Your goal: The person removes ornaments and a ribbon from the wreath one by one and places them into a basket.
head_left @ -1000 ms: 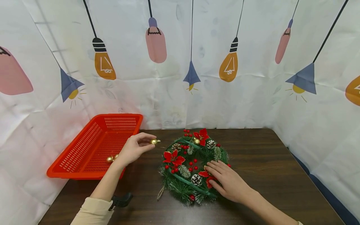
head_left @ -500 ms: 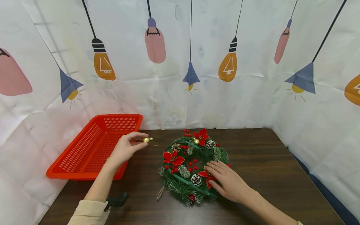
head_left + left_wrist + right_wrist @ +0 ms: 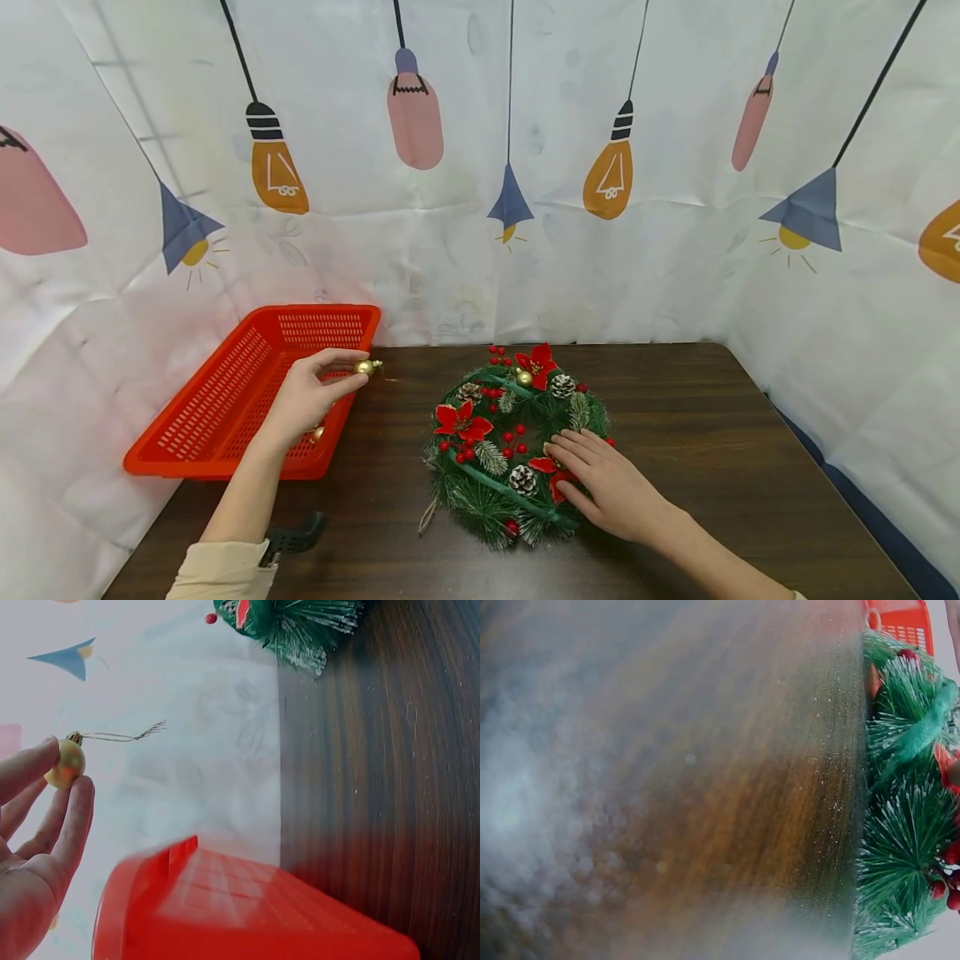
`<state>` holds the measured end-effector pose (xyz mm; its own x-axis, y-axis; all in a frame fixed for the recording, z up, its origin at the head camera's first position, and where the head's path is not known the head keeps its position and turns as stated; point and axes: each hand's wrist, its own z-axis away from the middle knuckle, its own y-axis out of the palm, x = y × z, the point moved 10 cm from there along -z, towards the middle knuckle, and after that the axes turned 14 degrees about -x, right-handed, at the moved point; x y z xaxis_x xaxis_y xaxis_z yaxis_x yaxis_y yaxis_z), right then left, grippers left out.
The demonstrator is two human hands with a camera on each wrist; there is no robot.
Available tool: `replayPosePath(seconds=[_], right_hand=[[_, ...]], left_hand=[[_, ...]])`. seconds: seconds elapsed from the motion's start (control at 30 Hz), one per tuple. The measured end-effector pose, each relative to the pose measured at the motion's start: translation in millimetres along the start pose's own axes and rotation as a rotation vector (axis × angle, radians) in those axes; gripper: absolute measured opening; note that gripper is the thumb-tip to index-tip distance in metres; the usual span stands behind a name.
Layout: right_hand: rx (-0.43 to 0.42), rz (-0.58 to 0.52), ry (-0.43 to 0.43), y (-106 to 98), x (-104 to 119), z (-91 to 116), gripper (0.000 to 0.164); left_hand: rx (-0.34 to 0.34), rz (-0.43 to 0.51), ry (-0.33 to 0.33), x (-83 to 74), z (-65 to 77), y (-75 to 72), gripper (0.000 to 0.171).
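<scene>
Between thumb and fingertips, my left hand [image 3: 303, 398] pinches a small gold bauble [image 3: 364, 367] above the right side of the red basket [image 3: 202, 450]. In the left wrist view the bauble [image 3: 67, 763] has a gold cap and a thin thread loop trailing off it. My right hand [image 3: 611, 486] rests with extended fingers on the green Christmas wreath [image 3: 480, 500], over a red poinsettia [image 3: 551, 471] that it partly covers. Another gold bauble [image 3: 523, 378] sits at the wreath's back, beside a red flower. Inside the basket a gold bauble [image 3: 317, 434] shows, partly hidden by my left forearm.
Pine cones [image 3: 523, 478], red berries and frosted sprigs decorate the wreath, and a twine loop [image 3: 427, 517] sticks out at its left. The dark wooden table [image 3: 690, 417] meets a white printed curtain [image 3: 450, 250] at the back. The basket stands at the table's left edge.
My left hand has moved left with the bauble, from close to the wreath to over the basket's right side. My right hand and the wreath have stayed in place.
</scene>
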<state>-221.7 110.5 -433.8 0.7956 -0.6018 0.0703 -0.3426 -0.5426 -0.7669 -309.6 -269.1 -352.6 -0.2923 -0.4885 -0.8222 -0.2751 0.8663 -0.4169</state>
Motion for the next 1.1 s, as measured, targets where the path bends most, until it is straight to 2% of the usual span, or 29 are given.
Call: replayPosePath(seconds=[0.33,0.8,1.1], right_hand=[[-0.001,-0.001,-0.003,0.7,0.1,0.5,0.049],[-0.002,0.003,-0.003,0.3,0.7,0.2,0.049],[-0.002,0.003,0.000,0.2,0.5,-0.1,0.049]], left_hand=[[-0.039,0.008,-0.019,7.4,2.7,-21.8,0.041],[-0.086,-0.084,-0.087,29.1,9.1,-48.2,0.049],[-0.124,-0.082,-0.117,38.4,13.4,-62.4,0.047]])
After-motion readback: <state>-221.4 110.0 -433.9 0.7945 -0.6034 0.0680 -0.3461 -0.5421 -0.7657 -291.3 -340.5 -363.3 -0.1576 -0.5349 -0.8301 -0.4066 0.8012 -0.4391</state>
